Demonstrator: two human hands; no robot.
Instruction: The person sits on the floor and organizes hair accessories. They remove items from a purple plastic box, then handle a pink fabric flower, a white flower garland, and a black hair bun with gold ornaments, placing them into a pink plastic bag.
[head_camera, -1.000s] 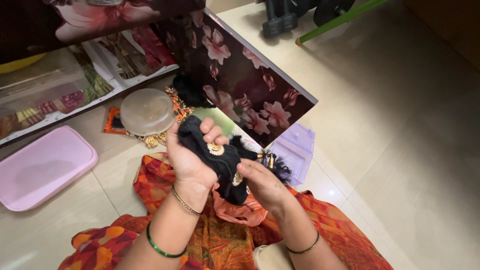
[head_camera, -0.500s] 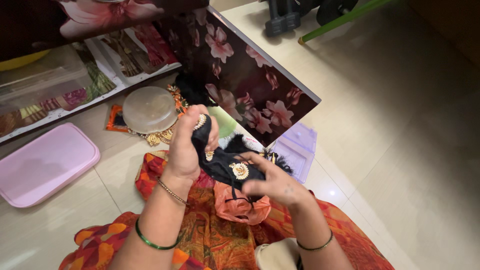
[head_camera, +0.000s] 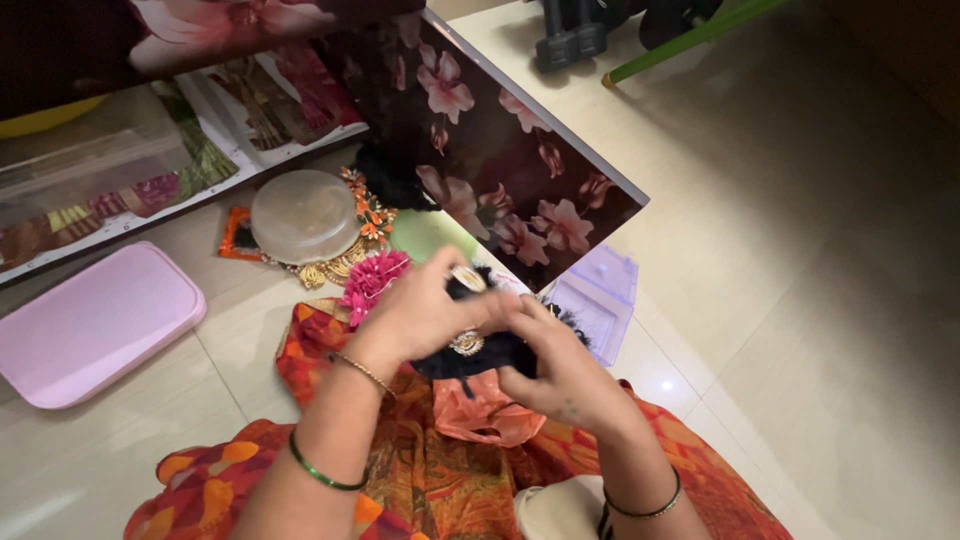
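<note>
Both hands closed on one black fabric bundle (head_camera: 480, 352) held over the lap: left hand (head_camera: 425, 315) wraps its upper-left end with fingers curled over the top, right hand (head_camera: 560, 375) pinches the lower-right end, fingertips of the two hands touching or nearly so above it. Bundle's long axis runs upper left to lower right between the grips; a gold round ornament (head_camera: 466, 343) on it faces up, nearer the left hand. Outward: pink flower piece (head_camera: 372, 280) just left, round clear lid (head_camera: 304, 216) beyond, pink tray (head_camera: 95, 325) well apart.
</note>
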